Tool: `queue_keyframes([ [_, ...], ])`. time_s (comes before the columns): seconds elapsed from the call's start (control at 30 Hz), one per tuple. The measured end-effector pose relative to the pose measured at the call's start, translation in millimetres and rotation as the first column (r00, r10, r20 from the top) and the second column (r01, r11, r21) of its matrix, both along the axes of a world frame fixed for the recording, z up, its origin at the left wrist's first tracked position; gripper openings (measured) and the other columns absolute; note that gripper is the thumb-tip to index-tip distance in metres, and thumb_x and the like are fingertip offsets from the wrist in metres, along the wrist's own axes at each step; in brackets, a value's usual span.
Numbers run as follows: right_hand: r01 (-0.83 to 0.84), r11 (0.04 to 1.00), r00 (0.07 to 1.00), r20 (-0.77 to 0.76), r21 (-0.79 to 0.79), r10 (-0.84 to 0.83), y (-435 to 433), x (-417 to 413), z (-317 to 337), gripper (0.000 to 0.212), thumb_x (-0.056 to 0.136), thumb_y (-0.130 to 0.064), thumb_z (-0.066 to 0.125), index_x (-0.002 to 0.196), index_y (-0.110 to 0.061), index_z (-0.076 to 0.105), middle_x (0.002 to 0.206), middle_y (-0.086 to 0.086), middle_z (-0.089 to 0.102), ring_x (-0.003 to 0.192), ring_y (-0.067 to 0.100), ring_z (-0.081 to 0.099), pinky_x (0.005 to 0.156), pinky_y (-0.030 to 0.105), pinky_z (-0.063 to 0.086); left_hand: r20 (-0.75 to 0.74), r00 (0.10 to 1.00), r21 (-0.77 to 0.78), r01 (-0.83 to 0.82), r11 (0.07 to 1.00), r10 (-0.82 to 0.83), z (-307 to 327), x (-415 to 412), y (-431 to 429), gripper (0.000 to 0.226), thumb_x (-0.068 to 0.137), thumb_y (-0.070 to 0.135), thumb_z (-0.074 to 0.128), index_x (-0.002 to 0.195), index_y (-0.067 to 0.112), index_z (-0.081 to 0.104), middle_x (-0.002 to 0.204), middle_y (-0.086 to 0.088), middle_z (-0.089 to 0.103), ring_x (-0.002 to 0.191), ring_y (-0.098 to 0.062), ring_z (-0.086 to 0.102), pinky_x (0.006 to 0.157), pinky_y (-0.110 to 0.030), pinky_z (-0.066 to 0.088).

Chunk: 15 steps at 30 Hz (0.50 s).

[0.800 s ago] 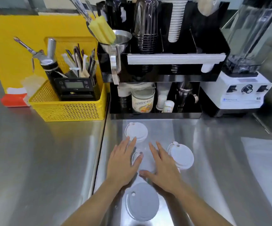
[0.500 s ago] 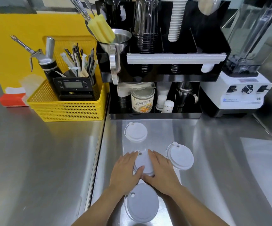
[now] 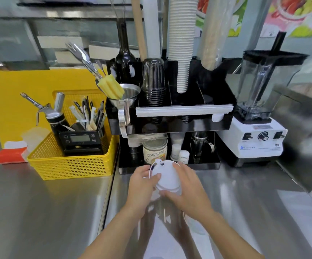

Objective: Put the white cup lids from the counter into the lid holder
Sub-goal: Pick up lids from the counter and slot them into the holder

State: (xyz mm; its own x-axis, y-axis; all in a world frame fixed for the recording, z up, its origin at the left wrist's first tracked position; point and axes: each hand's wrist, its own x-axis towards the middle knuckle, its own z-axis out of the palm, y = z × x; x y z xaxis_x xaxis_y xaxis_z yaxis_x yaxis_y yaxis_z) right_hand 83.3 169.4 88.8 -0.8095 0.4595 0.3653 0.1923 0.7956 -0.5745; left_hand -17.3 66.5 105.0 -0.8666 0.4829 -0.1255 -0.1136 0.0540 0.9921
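— Both hands are now lifting off the table compared with half a second back; the lids that were lying flat are gathered up, and the camera is tilting upward too, showing more of the shelf behind.

— What is the head view showing right now?

— A stack of white cup lids [image 3: 165, 176] is being held in the air above the steel table [image 3: 48, 212], just in front of the black organizer [image 3: 170, 116]. The left hand [image 3: 142, 186] is gripping the stack from its left side, thumb lying across the top lid. The right hand [image 3: 187, 189] is clasping the right side and the lower edge, fingers curling underneath.

— How many lids are in the stack?

— That is blurring too much to count.

— And around it?

— A yellow basket [image 3: 72, 165] is sitting to the left of the organizer, carrying a digital scale [image 3: 80, 140]. A blender [image 3: 258, 116] is standing to the right. A tall column of white paper cups [image 3: 182, 45] is rising out of the organizer's top section.
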Motion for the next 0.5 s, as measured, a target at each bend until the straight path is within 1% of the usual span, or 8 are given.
queue_keyframes([
  [0.03, 0.014, 1.0, 0.999, -0.031, 0.016, -0.013, 5, 0, 12, 0.081, 0.071, -0.053, 0.065, 0.136, -0.018, 0.03, 0.142, 0.002, 0.032, 0.126, 0.016, 0.029, 0.101, 0.028, 0.028, -0.016, 1.0, 0.025, 0.026, 0.999, -0.025, 14, -1, 6, 0.031, 0.078, 0.004, 0.066, 0.107, 0.011, 0.058, 0.098, -0.002, 0.065, 0.09, -0.019, 0.064, 0.069, -0.032, 0.053],
  [0.13, 0.045, 0.993, 0.989, -0.146, 0.109, -0.028, 24, -2, 45, 0.078, 0.071, -0.051, 0.063, 0.132, -0.008, 0.038, 0.137, 0.012, 0.036, 0.121, 0.02, 0.034, 0.1, 0.035, 0.028, -0.119, 0.991, 0.053, 0.075, 0.996, -0.069, 58, 0, 27, 0.028, 0.078, 0.003, 0.065, 0.103, 0.014, 0.06, 0.101, -0.006, 0.065, 0.093, -0.026, 0.064, 0.077, -0.046, 0.056],
  [0.2, 0.082, 0.986, 0.982, -0.178, 0.143, -0.056, 37, -3, 67, 0.078, 0.07, -0.051, 0.062, 0.131, -0.008, 0.04, 0.137, 0.017, 0.038, 0.123, 0.027, 0.037, 0.098, 0.036, 0.026, -0.167, 0.982, 0.086, 0.101, 0.991, -0.086, 83, 1, 42, 0.026, 0.079, 0.003, 0.065, 0.1, 0.016, 0.06, 0.098, -0.004, 0.064, 0.09, -0.025, 0.065, 0.073, -0.043, 0.058],
  [0.23, 0.097, 0.984, 0.979, -0.194, 0.151, -0.067, 44, -3, 78, 0.079, 0.069, -0.054, 0.06, 0.131, -0.009, 0.04, 0.137, 0.016, 0.039, 0.123, 0.027, 0.037, 0.098, 0.035, 0.025, -0.186, 0.979, 0.104, 0.109, 0.989, -0.088, 95, 1, 50, 0.025, 0.078, 0.003, 0.065, 0.098, 0.018, 0.06, 0.099, -0.004, 0.064, 0.09, -0.024, 0.064, 0.072, -0.042, 0.058],
  [0.3, 0.127, 0.981, 0.968, -0.236, 0.148, -0.09, 59, -3, 99, 0.078, 0.07, -0.059, 0.055, 0.131, -0.012, 0.041, 0.136, 0.012, 0.042, 0.122, 0.022, 0.038, 0.097, 0.034, 0.024, -0.236, 0.966, 0.12, 0.134, 0.984, -0.103, 113, 0, 65, 0.025, 0.078, 0.005, 0.066, 0.095, 0.022, 0.06, 0.102, -0.002, 0.063, 0.093, -0.023, 0.064, 0.076, -0.042, 0.058],
  [0.4, 0.186, 0.961, 0.954, -0.271, 0.206, -0.127, 81, -3, 125, 0.071, 0.07, -0.051, 0.062, 0.127, -0.012, 0.046, 0.129, 0.011, 0.05, 0.117, 0.028, 0.045, 0.095, 0.041, 0.032, -0.302, 0.945, 0.132, 0.173, 0.976, -0.127, 133, -2, 87, 0.025, 0.077, 0.009, 0.067, 0.096, 0.023, 0.06, 0.105, -0.001, 0.063, 0.098, -0.024, 0.063, 0.084, -0.048, 0.055],
  [0.43, 0.209, 0.948, 0.95, -0.278, 0.24, -0.139, 88, -3, 132, 0.069, 0.069, -0.051, 0.063, 0.125, -0.013, 0.047, 0.128, 0.011, 0.051, 0.115, 0.028, 0.046, 0.093, 0.04, 0.031, -0.322, 0.938, 0.136, 0.18, 0.974, -0.129, 138, -3, 95, 0.025, 0.077, 0.009, 0.067, 0.097, 0.022, 0.06, 0.105, -0.001, 0.063, 0.098, -0.024, 0.063, 0.083, -0.048, 0.055],
  [0.5, 0.218, 0.941, 0.951, -0.272, 0.259, -0.145, 104, -4, 145, 0.068, 0.071, -0.052, 0.063, 0.125, -0.015, 0.046, 0.129, 0.009, 0.048, 0.117, 0.026, 0.041, 0.092, 0.031, 0.021, -0.352, 0.925, 0.142, 0.201, 0.969, -0.141, 149, -5, 112, 0.029, 0.077, 0.01, 0.067, 0.103, 0.02, 0.058, 0.105, -0.002, 0.063, 0.097, -0.024, 0.063, 0.082, -0.049, 0.055],
])
